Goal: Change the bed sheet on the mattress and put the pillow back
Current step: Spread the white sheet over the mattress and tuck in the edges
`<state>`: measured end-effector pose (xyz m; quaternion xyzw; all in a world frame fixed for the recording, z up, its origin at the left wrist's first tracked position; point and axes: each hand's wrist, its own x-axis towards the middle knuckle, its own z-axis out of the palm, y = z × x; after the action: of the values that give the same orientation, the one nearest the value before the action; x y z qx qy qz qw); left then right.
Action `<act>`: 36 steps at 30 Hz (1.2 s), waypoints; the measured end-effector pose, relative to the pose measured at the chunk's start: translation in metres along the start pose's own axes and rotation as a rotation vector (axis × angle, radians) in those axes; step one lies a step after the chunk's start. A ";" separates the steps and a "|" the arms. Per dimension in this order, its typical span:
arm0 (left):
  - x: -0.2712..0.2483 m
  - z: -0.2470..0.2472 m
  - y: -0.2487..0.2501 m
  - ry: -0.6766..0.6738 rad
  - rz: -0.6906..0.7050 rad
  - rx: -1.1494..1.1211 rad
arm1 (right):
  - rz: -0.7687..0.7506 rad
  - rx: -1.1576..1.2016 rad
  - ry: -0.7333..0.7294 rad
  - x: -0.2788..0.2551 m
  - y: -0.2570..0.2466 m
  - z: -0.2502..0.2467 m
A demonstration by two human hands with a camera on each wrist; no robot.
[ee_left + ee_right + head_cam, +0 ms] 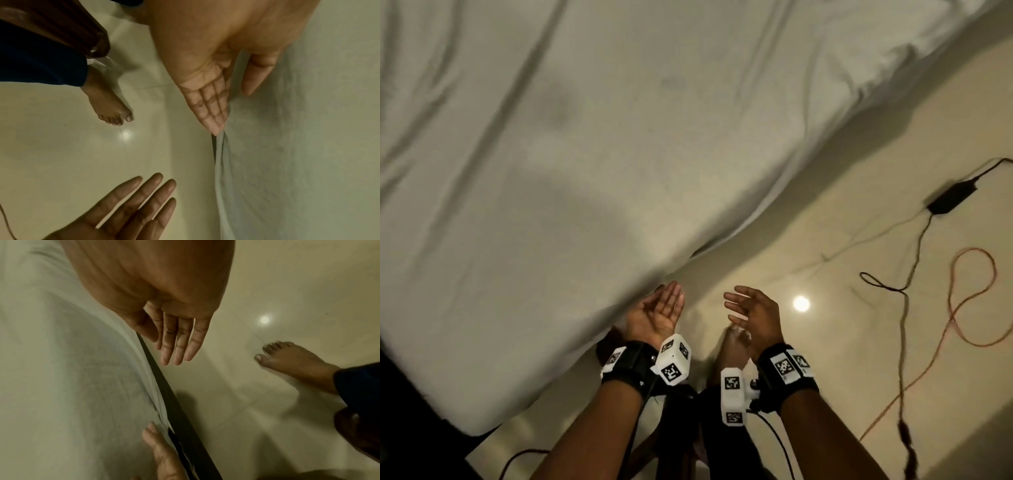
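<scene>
Wrist-worn trackers (pixel 674 359), black straps with white marker blocks, one per forearm, nearest the head camera.

Left hand (pixel 659 313): fingers straight and together, holding nothing, palm turned toward the other hand; its outer edge lies against the hanging side of the bed sheet (pixel 571 144). The left wrist view puts the fingertips (pixel 213 128) at a small gather in the cloth, touching rather than pinching it.

Right hand (pixel 755 313): fingers spread and relaxed, holding nothing, over the tiled floor (pixel 842 359), apart from the cloth.

Bed sheet: pale, creased, spread over the mattress; its near edge runs diagonally from lower left to upper right. A dark strip (pixel 164 386) shows below the hem along the bed's side.

Governing relation: the sheet edge lies to the left of both hands, its long axis running away from the person; the left hand is nearer, likely to tuck or smooth first.

Pillow: not in view.

Floor items: black adapter (pixel 950 198) with cable, orange cord (pixel 962 308), well apart to the right.
</scene>
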<state>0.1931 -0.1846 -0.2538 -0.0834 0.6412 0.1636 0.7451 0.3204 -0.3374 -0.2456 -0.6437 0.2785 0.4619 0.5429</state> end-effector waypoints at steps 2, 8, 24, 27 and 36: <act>0.003 0.023 -0.011 -0.028 0.008 0.034 | -0.022 -0.016 0.000 0.009 -0.025 -0.016; 0.036 0.052 -0.022 0.046 -0.032 0.082 | -0.065 0.032 0.033 0.071 -0.093 -0.018; 0.056 0.101 -0.026 0.061 -0.148 0.116 | -0.371 -0.419 0.403 0.196 -0.240 -0.008; 0.062 0.102 -0.027 0.086 -0.162 0.111 | -0.352 -0.381 0.567 0.210 -0.237 -0.037; 0.078 0.106 -0.050 0.120 -0.054 0.050 | 0.020 -0.036 0.189 0.220 -0.190 -0.045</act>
<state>0.3183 -0.1852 -0.3170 -0.0916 0.6860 0.1219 0.7114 0.5886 -0.3002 -0.3598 -0.6912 0.3265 0.4095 0.4979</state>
